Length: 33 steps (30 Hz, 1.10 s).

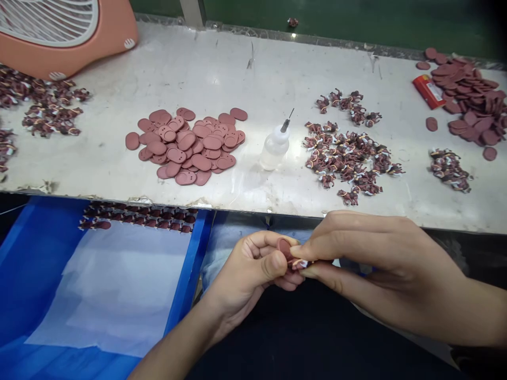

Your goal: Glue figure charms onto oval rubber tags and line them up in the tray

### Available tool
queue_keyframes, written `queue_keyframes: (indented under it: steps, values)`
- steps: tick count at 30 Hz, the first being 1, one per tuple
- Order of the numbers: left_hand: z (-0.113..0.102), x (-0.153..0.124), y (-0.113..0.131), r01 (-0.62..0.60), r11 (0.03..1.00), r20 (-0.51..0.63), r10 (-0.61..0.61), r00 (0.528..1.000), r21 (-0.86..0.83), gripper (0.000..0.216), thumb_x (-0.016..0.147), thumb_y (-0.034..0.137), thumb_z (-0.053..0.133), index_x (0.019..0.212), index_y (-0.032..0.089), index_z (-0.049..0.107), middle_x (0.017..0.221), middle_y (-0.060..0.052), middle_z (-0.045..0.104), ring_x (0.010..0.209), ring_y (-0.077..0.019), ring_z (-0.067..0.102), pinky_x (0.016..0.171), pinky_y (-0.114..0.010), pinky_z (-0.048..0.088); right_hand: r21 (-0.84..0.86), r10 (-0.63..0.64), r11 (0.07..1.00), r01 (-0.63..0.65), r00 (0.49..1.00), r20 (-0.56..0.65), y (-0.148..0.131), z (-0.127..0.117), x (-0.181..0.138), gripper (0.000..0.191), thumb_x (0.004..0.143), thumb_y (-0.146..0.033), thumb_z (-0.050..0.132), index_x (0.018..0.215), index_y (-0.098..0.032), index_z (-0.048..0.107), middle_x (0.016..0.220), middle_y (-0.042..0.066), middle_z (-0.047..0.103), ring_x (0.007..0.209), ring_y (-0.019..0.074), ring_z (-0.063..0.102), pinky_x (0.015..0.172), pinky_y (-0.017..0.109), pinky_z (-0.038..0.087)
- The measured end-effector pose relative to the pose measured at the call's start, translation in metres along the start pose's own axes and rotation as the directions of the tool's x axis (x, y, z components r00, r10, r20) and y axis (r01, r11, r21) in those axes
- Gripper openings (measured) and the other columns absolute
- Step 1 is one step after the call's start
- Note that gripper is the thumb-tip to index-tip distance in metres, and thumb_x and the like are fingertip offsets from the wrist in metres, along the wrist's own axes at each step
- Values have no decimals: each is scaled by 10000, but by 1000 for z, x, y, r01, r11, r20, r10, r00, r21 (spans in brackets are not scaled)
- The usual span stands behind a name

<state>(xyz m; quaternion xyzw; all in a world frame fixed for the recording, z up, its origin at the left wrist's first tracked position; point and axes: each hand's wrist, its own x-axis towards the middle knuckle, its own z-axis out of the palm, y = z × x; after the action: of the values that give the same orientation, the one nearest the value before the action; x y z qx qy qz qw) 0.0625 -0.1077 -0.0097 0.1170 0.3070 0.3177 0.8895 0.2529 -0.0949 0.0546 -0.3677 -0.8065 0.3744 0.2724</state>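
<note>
In front of the table edge my two hands meet. My left hand pinches a reddish-brown oval base between thumb and fingers. Against that base, my right hand grips a small brown-and-white horse figurine with thumb and forefinger; fingers hide most of it. A pile of oval bases, some with small holes, lies on the table to the left. Farther right is a heap of similar figurines. Between the two piles stands a clear squeeze bottle with a needle tip.
A blue bin at lower left holds white sheets and rows of based figurines. An orange fan stands at upper left beside more figurines. More bases and a red packet lie at right.
</note>
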Motion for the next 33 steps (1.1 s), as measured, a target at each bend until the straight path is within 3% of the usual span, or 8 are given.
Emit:
queue_keyframes:
  steps: [6, 11, 15, 20, 26, 28, 30, 33]
  values:
    - [-8, 3, 0, -7, 1000, 31, 8, 999, -19, 307, 667, 413, 846, 744, 144, 718, 605, 12, 680, 517, -69, 633, 553, -143, 552, -3, 18, 1000, -18, 1000, -12, 1, 1, 4, 164, 912, -85, 623, 1039, -184, 653, 851, -17, 712, 743, 100, 639, 669, 199, 531]
    - [-13, 7, 0, -13, 998, 89, 19, 996, -64, 321, 703, 442, 813, 856, 167, 746, 711, -10, 715, 534, -67, 643, 519, -126, 551, -21, 18, 1000, -19, 997, -74, 4, 5, 4, 353, 845, -160, 735, 1181, -161, 628, 1019, 41, 647, 914, 143, 615, 764, 230, 536]
    - [-18, 10, 0, -14, 996, 102, 23, 995, -88, 383, 694, 508, 792, 853, 163, 746, 645, 1, 676, 477, -63, 602, 485, -125, 545, -4, 43, 999, -44, 982, -185, 9, 14, 6, 274, 859, -181, 725, 1127, -172, 667, 997, 63, 638, 917, 170, 621, 760, 264, 553]
    - [-21, 11, 0, -28, 996, 71, 35, 997, -85, 404, 663, 542, 800, 704, 152, 700, 548, 22, 615, 455, -62, 576, 459, -116, 530, 80, 88, 994, -74, 978, -190, 14, 27, 8, 236, 871, -141, 705, 1103, -182, 689, 939, 47, 625, 819, 135, 609, 655, 243, 525]
    - [-24, 10, 4, -68, 997, 46, 69, 997, -30, 461, 660, 605, 765, 729, 153, 709, 588, 5, 634, 460, -78, 578, 433, -146, 533, 100, 99, 992, -78, 969, -226, 14, 33, 12, 200, 872, -127, 698, 1060, -193, 704, 912, 27, 610, 815, 117, 586, 676, 228, 504]
    - [-24, 9, 7, -106, 994, 2, 106, 994, 9, 531, 669, 644, 730, 842, 141, 736, 629, -18, 659, 501, -103, 607, 433, -172, 547, 8, 52, 999, -52, 957, -284, 16, 36, 14, 189, 864, -124, 694, 1040, -189, 701, 897, 30, 609, 809, 130, 591, 675, 247, 508]
    - [-23, 6, 9, -197, 979, -92, 201, 975, 51, 515, 701, 609, 731, 956, 161, 729, 731, -26, 694, 581, -112, 632, 468, -178, 560, -203, -50, 979, -26, 932, -360, 19, 40, 18, 178, 853, -123, 695, 1018, -189, 688, 877, 36, 620, 797, 156, 596, 685, 291, 507]
    - [-18, 0, 9, -374, 917, -250, 397, 883, 137, 267, 735, 400, 802, 909, 223, 701, 814, 30, 688, 649, -83, 605, 524, -145, 536, -482, -219, 876, -14, 880, -423, 24, 49, 22, 219, 834, -84, 706, 1019, -197, 673, 866, 47, 650, 759, 176, 588, 679, 327, 483]
